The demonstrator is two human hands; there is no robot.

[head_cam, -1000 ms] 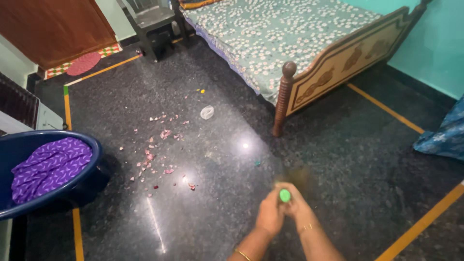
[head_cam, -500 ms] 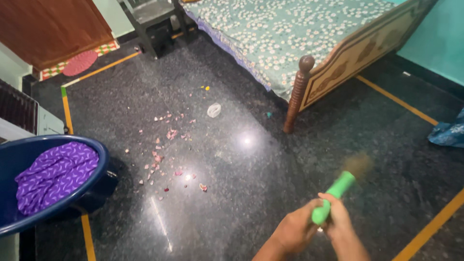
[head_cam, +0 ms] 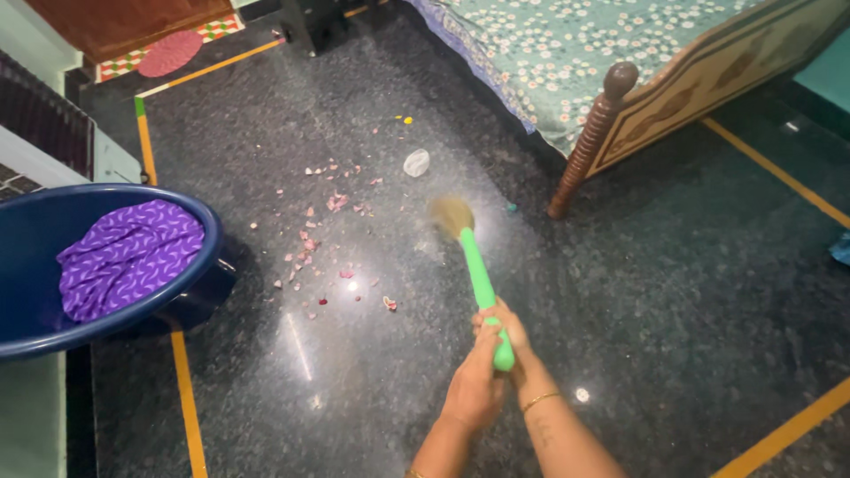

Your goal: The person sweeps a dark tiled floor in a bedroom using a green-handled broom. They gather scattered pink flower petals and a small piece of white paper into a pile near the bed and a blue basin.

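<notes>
Item: broom (head_cam: 474,265), green plastic handle, tan bristle head blurred, head lying over the dark speckled stone floor (head_cam: 673,292) near the middle of the room, handle running back toward the lower edge of the view. Held by two bare hands: left hand (head_cam: 474,389) wrapped closed around the lower end of the handle, right hand (head_cam: 506,332) closed on the handle just above it, the two touching; a thin gold bangle (head_cam: 538,401) on the right wrist. Surroundings: a scatter of pinkish peel scraps (head_cam: 323,243) on the floor to the left of the bristle head, near but apart from it; a small crumpled whitish scrap (head_cam: 416,162) beyond the bristles; a tiny yellow bit (head_cam: 407,120) farther off. Bed (head_cam: 567,62) with floral green cover at the upper right, its turned wooden corner post (head_cam: 589,133) standing just right of the broom head. Dark blue plastic tub (head_cam: 35,265) at the left edge, holding a purple patterned cloth (head_cam: 128,252). Yellow inlay strips (head_cam: 186,389) cross the floor along its borders. Red oval mat (head_cam: 170,53) at the far upper left, by a wooden door.
</notes>
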